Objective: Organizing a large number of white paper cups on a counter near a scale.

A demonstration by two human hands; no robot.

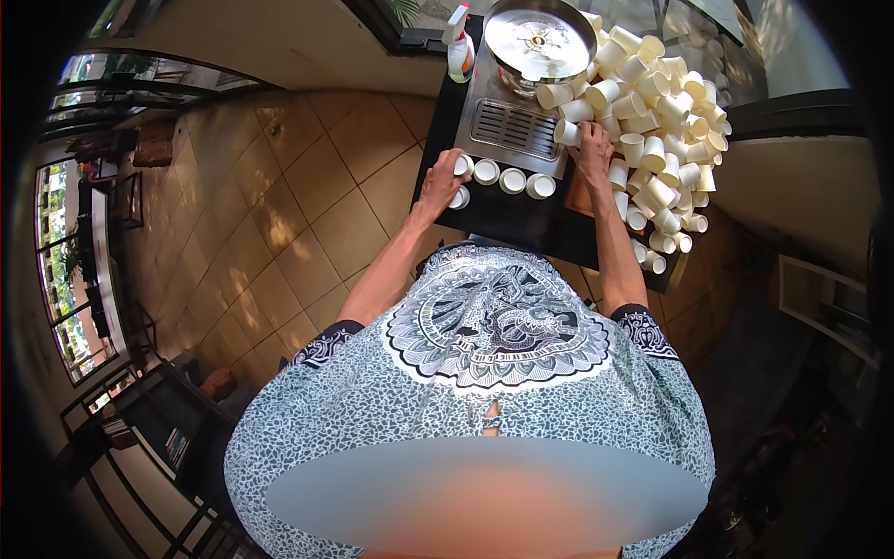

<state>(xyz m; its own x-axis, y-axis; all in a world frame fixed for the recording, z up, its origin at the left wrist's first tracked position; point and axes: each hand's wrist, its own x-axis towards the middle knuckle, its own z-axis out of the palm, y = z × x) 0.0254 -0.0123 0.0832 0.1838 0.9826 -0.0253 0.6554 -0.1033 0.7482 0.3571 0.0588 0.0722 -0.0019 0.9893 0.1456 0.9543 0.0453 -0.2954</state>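
On the black table [531, 222] several white paper cups [513, 181] stand in a row, bottoms or rims facing up; which, I cannot tell. My left hand [447, 178] has its fingers around the cup at the row's left end, with another cup [459, 198] just below it. My right hand [594, 150] grips a paper cup [566, 132] lying on its side, at the left edge of a large heap of loose paper cups [656, 133]. Between my hands and farther back is a metal drip tray with a slotted grille [515, 129].
A round, shiny metal vessel [539, 42] stands behind the grille. Left of it is a spray bottle [460, 52] with a red nozzle tip. A brown wooden piece [580, 192] lies beside my right forearm. Glass panes and a wall border the table's far side.
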